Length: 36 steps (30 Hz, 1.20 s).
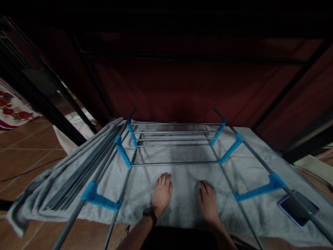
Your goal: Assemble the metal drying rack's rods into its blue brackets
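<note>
Grey tubular rack frame (pixel 174 163) with blue brackets (pixel 91 192) is flanking the left hand (pixel 161 192) and right hand (pixel 208 203), both gripping nothing, loosely unfurled, facing palm-down onto grey cloth (pixel 184 205)!

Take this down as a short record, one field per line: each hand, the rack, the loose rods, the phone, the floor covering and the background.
Left hand: back upward, holding nothing; dark watch on the wrist
Right hand: holding nothing, fingers slightly bent
Rack: gray poles with blue brackets, a side on either side of the hands
Loose rods: bundled on the left
Phone: right, partly behind a pole
Floor covering: gray blanket over brown tiles
Background: dark red cloth
Unclear: whether hands touch the blanket
</note>
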{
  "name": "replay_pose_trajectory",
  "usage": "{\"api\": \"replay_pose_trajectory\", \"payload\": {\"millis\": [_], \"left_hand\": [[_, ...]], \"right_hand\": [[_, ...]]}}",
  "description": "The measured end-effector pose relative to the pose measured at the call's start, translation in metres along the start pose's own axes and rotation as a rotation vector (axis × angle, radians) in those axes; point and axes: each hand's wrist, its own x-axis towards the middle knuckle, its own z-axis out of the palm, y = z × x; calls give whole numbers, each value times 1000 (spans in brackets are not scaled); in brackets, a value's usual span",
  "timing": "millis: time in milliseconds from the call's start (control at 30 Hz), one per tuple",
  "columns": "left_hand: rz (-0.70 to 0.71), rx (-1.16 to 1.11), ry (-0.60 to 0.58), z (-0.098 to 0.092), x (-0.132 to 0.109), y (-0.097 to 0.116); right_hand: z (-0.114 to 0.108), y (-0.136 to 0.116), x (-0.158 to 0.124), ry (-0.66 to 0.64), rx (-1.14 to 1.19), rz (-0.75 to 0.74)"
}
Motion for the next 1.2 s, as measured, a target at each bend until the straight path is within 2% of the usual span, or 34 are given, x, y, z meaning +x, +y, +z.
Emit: {"api": "replay_pose_trajectory", "payload": {"millis": [133, 300, 400, 467, 567, 633, 733, 800, 900, 967, 1033, 1200], "left_hand": [[18, -5, 13, 2, 1, -6], [9, -41, 1, 1, 3, -5], [-13, -132, 4, 0, 4, -2], [-55, -221, 42, -3, 3, -3], [-227, -284, 164, -14, 2, -16], [-387, -238, 271, -25, 2, -34], [-651, -93, 381, -44, 9, -67], [-839, -3, 348, -53, 17, -86], [-1050, 69, 186, -62, 33, -102], [-1081, 104, 115, -66, 43, -107], [-1068, 138, 93, -69, 52, -110], [-1084, 128, 77, -78, 64, -121]], "right_hand": [[-9, 18, 17, 103, 105, 94], [-27, 50, 50, 225, 91, 255], [-31, 76, 68, 304, 67, 332], [-30, 93, 78, 331, 69, 384], [-30, 103, 86, 315, 79, 392], [-27, 92, 88, 292, 106, 308], [-12, 44, 90, 211, 201, 87], [4, 1, 94, 122, 266, -59], [30, -58, 105, -20, 296, -181], [44, -86, 115, -100, 255, -224], [53, -103, 125, -179, 176, -242], [62, -115, 147, -367, 14, -250]]}}
